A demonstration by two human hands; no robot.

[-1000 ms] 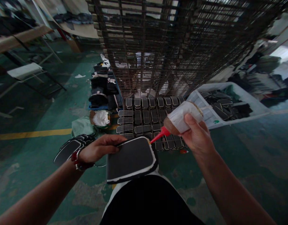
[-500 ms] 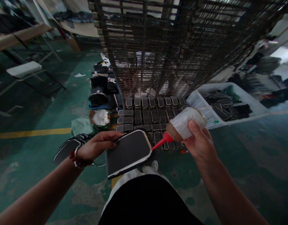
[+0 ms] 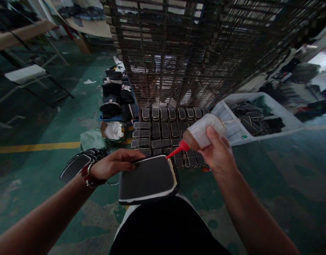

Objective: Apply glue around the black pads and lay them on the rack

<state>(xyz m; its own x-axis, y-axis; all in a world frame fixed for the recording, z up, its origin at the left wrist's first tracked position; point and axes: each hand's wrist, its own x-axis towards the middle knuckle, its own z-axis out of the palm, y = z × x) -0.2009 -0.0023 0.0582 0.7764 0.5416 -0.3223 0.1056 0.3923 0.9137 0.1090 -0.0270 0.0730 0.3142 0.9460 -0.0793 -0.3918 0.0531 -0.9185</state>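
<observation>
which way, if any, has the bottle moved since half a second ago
Yes, the bottle went left and slightly up the picture, judged against the bin.

Matt panel [image 3: 147, 180] (smooth plastic nozzle [image 3: 177, 151])

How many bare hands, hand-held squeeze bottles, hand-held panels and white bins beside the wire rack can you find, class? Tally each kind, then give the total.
Hands (left hand and right hand): 2
Red-nozzled squeeze bottle: 1
Dark panel with white edging: 1
White bin: 1
Total: 5
</observation>
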